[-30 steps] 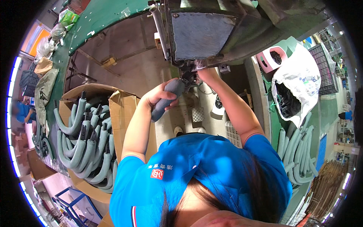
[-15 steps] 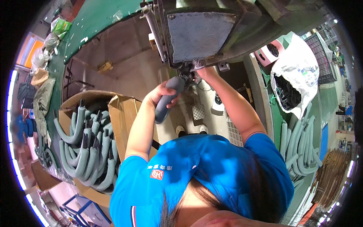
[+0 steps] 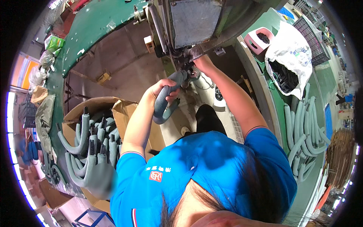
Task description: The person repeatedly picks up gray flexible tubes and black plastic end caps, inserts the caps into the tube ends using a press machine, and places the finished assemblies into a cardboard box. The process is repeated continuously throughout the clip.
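My left hand [image 3: 163, 89] grips a curved grey foam-covered tube [image 3: 165, 103] near its upper end; the tube's lower bend hangs free below my fingers. Its top end points into the underside of a grey-green machine [image 3: 196, 22]. My right hand [image 3: 199, 65] reaches up to the same spot under the machine, at the tube's tip; its fingers are partly hidden and I cannot tell what they hold. My blue shirt [image 3: 196, 170] fills the lower middle of the view.
An open cardboard box [image 3: 120, 113] at my left holds several more grey foam tubes [image 3: 90, 147]. More tubes [image 3: 304, 128] lie on the green floor at the right, beside a white bag [image 3: 293, 53] and a pink container [image 3: 257, 38]. A green bench edge [image 3: 90, 34] curves overhead.
My left hand has shifted a little rightward and turned the tube, so its lower curved end now shows below my fingers. My right hand stays at the machine's underside.
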Available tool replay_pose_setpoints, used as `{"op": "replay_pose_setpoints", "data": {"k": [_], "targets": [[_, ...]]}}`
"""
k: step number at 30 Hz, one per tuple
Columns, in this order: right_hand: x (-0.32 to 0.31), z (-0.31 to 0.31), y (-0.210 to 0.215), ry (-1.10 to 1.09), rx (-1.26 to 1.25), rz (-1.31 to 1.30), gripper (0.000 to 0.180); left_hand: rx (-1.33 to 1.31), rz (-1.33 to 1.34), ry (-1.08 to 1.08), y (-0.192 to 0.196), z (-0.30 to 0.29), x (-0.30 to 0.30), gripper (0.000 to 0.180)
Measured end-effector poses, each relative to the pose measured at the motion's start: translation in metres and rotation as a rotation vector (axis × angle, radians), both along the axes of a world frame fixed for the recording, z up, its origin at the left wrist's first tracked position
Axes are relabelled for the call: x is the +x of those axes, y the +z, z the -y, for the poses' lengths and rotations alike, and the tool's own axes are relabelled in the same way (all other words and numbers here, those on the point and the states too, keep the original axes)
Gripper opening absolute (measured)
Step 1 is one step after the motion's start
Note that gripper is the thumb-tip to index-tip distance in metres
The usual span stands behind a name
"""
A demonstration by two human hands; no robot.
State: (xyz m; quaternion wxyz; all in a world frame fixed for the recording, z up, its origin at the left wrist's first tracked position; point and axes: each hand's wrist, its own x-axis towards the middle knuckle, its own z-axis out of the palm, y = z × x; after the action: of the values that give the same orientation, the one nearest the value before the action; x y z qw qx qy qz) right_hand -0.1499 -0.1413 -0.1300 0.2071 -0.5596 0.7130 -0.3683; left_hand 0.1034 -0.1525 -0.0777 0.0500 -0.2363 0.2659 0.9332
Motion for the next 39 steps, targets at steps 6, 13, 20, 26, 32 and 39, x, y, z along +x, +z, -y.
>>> {"op": "replay_pose_setpoints", "data": {"k": [6, 13, 20, 26, 32, 39], "targets": [[0.001, -0.009, 0.005, 0.077, -0.066, -0.317, 0.020, -0.053, -0.030, -0.026, -0.003, 0.005, 0.002, 0.036], [0.007, -0.016, 0.013, 0.029, -0.102, -0.245, 0.031, -0.078, -0.119, -0.151, -0.009, 0.013, -0.002, 0.042], [0.019, -0.028, 0.079, 0.011, 0.186, 0.599, 0.021, -0.056, -0.218, -0.086, -0.001, 0.023, 0.001, 0.046], [0.047, -0.096, 0.108, 0.040, 0.128, 1.001, 0.021, -0.095, -0.300, -0.126, 0.032, -0.023, 0.025, 0.056], [0.117, -0.182, 0.087, -0.017, -0.242, 0.682, 0.016, 0.340, -0.621, 0.013, 0.002, -0.057, 0.043, 0.055], [0.134, -0.196, 0.096, 0.053, -0.580, 0.314, 0.043, 0.283, -0.663, -0.044, 0.009, -0.070, 0.001, 0.052]]}}
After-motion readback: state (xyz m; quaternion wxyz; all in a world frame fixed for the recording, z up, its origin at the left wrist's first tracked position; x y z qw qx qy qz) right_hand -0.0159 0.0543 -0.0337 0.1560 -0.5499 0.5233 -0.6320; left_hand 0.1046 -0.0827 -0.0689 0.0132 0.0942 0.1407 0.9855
